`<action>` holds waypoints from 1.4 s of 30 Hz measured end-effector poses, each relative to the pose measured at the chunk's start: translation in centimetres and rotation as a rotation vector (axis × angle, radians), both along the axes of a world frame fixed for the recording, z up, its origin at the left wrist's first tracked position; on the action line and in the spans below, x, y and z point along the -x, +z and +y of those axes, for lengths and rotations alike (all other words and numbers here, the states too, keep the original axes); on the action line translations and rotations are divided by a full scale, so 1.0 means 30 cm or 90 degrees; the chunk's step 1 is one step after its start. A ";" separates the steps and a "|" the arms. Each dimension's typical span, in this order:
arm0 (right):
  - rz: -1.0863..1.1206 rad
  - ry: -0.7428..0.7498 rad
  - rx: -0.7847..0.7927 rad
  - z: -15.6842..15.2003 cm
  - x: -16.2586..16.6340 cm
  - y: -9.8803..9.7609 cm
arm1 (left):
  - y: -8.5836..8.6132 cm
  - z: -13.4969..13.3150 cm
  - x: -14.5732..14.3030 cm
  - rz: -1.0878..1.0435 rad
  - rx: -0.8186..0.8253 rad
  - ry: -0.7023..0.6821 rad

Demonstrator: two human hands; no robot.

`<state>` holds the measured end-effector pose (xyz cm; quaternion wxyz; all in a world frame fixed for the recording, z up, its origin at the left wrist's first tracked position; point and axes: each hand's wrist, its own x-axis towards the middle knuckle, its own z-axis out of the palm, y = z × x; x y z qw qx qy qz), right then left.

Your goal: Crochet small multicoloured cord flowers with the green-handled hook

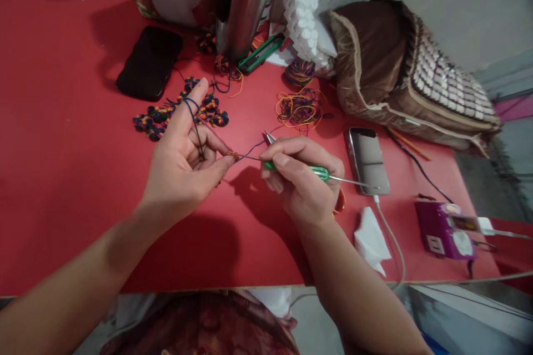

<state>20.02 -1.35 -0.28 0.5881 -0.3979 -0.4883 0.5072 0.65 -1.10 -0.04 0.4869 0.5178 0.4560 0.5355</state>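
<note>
My left hand (187, 158) pinches a tiny multicoloured crochet start (234, 156) between thumb and middle finger. A dark thread (192, 113) loops over its raised index finger. My right hand (302, 175) grips a green-handled crochet hook (316, 171), with the metal tip pointing left into the small piece. Both hands hover over the red table (62, 177). From the piece the yarn trails back to a loose multicoloured tangle (300, 107).
Several finished crochet flowers (179, 113) lie behind my left hand, near a black case (150, 62). A phone (368, 160) on a cable, a tissue (370, 239) and a purple power strip (443, 228) lie at right. A brown bag (400, 72) and steel flask (245, 5) stand behind.
</note>
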 end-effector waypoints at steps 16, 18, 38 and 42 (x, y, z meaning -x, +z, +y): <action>-0.410 0.024 -0.400 -0.013 0.000 -0.001 | -0.049 0.019 0.021 -0.043 0.035 0.006; -0.428 0.029 -0.398 -0.007 0.000 -0.011 | -0.057 0.030 0.032 -0.079 0.059 -0.012; -0.548 -0.071 -0.542 -0.022 0.038 -0.053 | -0.022 0.008 -0.008 -0.015 -0.099 0.042; -0.511 -0.044 -0.516 -0.016 0.032 -0.045 | -0.024 0.006 -0.013 0.005 -0.112 0.046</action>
